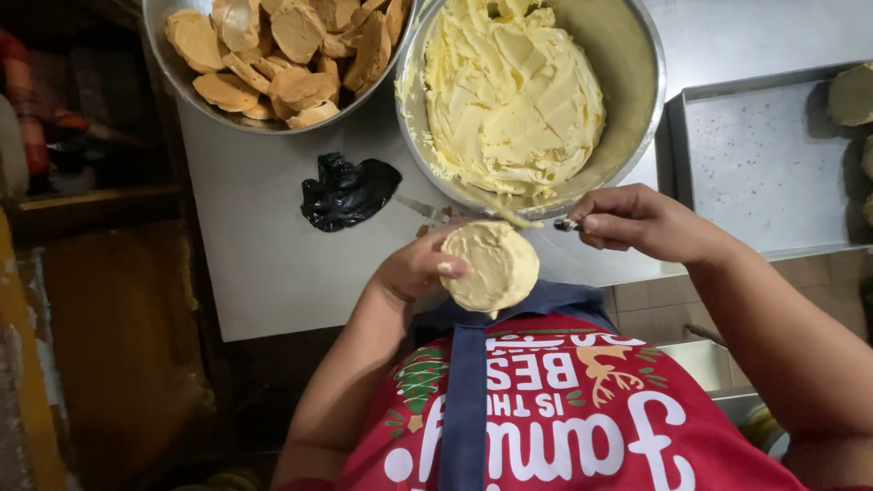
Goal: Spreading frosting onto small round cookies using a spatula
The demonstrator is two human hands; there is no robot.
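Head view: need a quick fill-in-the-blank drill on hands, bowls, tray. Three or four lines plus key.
1. The left hand holds a round flat bread slice coated with pale yellow ____.
2. The right hand grips a small ____, its blade crossing the rim of the steel bowl of spread.
3. The other steel bowl, at top left, holds plain browned bread ____.
4. A crumpled ____ plastic bag lies on the grey table.

Missing words: spread; knife; slices; black
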